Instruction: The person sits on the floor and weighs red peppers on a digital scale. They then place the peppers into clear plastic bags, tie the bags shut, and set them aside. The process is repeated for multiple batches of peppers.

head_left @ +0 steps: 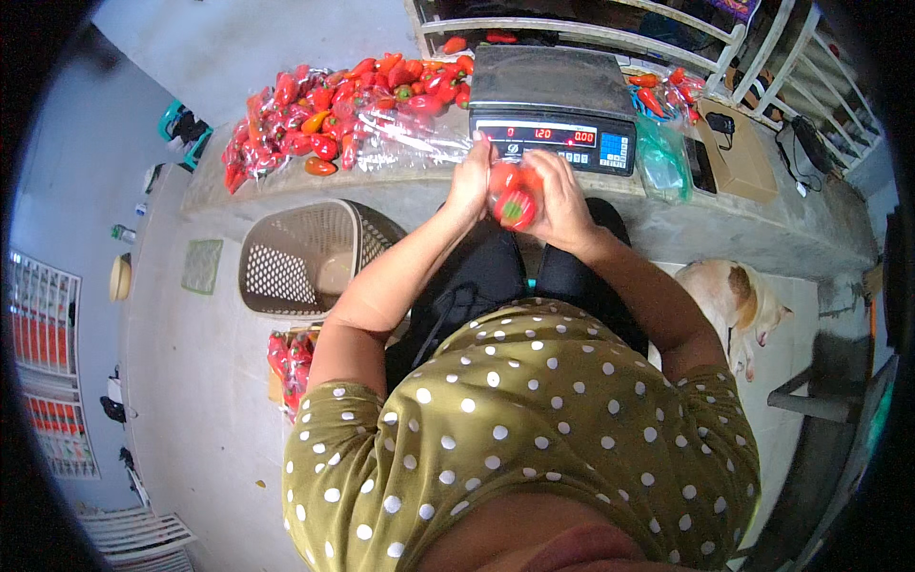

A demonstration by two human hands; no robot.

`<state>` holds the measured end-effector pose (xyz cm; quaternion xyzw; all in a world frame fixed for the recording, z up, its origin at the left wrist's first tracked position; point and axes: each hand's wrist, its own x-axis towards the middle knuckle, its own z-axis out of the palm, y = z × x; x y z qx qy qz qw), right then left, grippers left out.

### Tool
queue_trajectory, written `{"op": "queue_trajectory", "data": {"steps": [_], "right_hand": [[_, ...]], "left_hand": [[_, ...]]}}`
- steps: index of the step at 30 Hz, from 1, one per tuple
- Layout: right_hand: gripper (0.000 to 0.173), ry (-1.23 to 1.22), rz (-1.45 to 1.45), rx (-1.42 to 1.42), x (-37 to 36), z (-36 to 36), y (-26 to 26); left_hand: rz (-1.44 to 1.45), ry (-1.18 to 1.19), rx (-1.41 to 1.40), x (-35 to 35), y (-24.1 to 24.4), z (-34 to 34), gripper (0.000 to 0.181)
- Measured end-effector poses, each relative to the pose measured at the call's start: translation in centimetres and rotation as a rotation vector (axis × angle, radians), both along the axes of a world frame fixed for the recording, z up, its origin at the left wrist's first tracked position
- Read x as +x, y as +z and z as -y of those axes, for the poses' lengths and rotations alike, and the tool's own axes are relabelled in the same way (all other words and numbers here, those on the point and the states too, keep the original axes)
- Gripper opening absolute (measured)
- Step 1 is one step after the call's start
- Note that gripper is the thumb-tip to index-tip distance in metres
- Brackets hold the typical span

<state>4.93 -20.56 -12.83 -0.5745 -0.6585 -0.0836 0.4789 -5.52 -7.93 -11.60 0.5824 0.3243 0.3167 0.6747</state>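
Between my two hands is a clear plastic bag of red peppers (514,207), held in front of the scale and above my lap. My left hand (472,179) grips the bag's left side, its thumb pointing up. On the other side my right hand (561,196) curls around the bag. A digital weighing scale (550,107) with a lit red display stands just beyond, its dark platform bare. To the left lies a heap of red and orange peppers (372,89), some of them bagged. Clear plastic bags (407,139) rest at the front of that heap.
A brown plastic basket (300,257) stands on the floor at left, near more bagged peppers (293,365). On the concrete ledge (422,189), a green plastic bag (661,161), a phone (700,164) and cardboard (740,154) lie right of the scale. A dog (729,300) lies at right.
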Motion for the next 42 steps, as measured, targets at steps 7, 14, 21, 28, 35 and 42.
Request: {"op": "queue_trajectory", "data": {"steps": [7,14,21,28,35,42], "right_hand": [[0.059,0.968,-2.125,-1.064,1.4,-0.3,-5.6],[0.063,0.289,0.031,-0.161,1.2,0.5,1.2],[0.082,0.013,0.449,0.028,2.4,-1.4,3.1],[0.060,0.498,-1.055,-0.686,2.8,-3.6,0.3],[0.038,0.575,-1.673,-0.650,0.6,-0.4,3.7],[0.073,0.092,0.564,-0.081,3.5,-1.6,4.3]], "left_hand": [[-0.310,-0.137,1.034,-1.8,0.5,-0.8,0.041],[0.001,-0.157,-0.174,-2.4,-1.2,-4.7,0.046],[-0.223,-0.220,-0.181,-1.7,0.7,-3.2,0.041],[-0.382,-0.029,0.474,-1.8,-1.0,-2.5,0.047],[-0.483,0.093,0.489,-1.3,-2.3,-6.0,0.043],[-0.033,-0.206,-0.547,-0.9,-1.5,-3.0,0.035]]}}
